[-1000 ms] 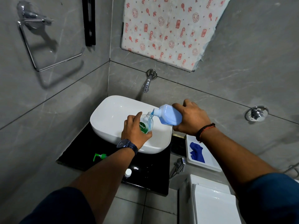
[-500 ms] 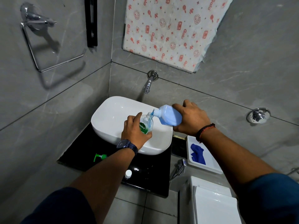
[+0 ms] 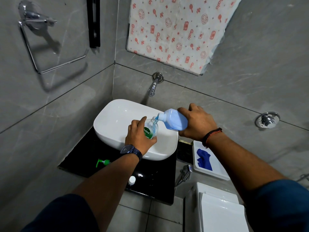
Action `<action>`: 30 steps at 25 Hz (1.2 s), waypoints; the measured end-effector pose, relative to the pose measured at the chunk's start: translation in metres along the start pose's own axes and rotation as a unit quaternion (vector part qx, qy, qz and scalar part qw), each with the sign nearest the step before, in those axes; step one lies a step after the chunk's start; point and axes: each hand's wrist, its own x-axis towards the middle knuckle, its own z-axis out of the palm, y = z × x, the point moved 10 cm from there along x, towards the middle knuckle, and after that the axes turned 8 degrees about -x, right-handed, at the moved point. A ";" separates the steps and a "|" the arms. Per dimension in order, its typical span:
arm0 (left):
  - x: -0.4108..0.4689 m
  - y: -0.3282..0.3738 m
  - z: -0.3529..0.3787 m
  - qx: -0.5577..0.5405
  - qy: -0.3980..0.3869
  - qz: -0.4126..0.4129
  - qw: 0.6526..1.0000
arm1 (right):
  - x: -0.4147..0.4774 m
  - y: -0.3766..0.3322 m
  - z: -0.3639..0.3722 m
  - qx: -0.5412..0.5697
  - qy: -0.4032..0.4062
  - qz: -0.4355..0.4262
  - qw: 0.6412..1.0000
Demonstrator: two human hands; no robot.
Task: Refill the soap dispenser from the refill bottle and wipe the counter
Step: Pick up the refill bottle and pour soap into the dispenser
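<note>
My left grip (image 3: 138, 136) is wrapped round the dispenser (image 3: 151, 129) over the sink (image 3: 113, 118), right grip (image 3: 197, 122) holding the tipped refill (image 3: 173, 120) at its mouth, so I'd pour thin with necks lined up or it'll overflow.

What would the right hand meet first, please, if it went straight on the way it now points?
Probably the open neck of the soap dispenser: the right hand aims the spout of the refill bottle leftward at it, with the left hand just beyond. Depth is unclear.
</note>
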 end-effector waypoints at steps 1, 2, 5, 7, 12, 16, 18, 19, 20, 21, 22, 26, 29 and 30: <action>0.000 0.000 0.000 0.000 0.000 0.000 1.000 | 0.000 0.000 0.000 0.000 -0.001 0.000 1.000; 0.000 0.000 0.001 0.001 -0.001 0.000 1.000 | 0.001 0.000 0.001 -0.001 -0.002 0.000 1.000; 0.001 0.000 0.003 0.002 -0.005 0.000 1.000 | 0.001 0.002 0.001 -0.002 -0.003 0.000 1.000; 0.001 0.000 0.004 0.001 -0.008 0.000 1.000 | 0.001 0.003 0.002 -0.002 -0.002 0.001 1.000; 0.001 0.001 0.005 0.000 -0.006 0.002 1.000 | 0.000 0.004 0.003 -0.001 -0.003 0.001 1.000; 0.000 0.001 0.004 0.000 -0.007 0.002 1.000 | 0.000 0.003 0.003 -0.002 -0.008 0.001 1.000; 0.000 0.001 0.004 0.001 -0.007 0.002 1.000 | 0.000 0.003 0.003 -0.003 -0.008 0.000 1.000; 0.000 0.001 0.004 0.002 -0.008 0.002 1.000 | 0.000 0.003 0.002 -0.003 -0.008 -0.001 1.000; 0.000 0.001 0.004 0.004 -0.010 0.001 1.000 | 0.001 0.003 0.002 -0.004 -0.008 -0.001 1.000; 0.000 0.000 0.004 0.005 -0.011 0.002 1.000 | 0.001 0.002 0.002 -0.005 -0.009 -0.002 1.000; 0.000 0.000 0.004 0.005 -0.010 0.002 1.000 | 0.001 0.002 0.002 -0.006 -0.009 -0.003 1.000; 0.000 0.001 0.002 -0.002 -0.006 0.003 1.000 | 0.000 0.002 0.001 0.000 -0.007 0.000 1.000; 0.000 0.001 0.001 -0.002 -0.004 0.005 1.000 | 0.000 0.001 0.000 0.000 -0.007 -0.001 1.000; 0.000 0.001 0.001 -0.003 -0.003 0.004 1.000 | 0.001 0.001 0.000 0.000 -0.008 -0.001 1.000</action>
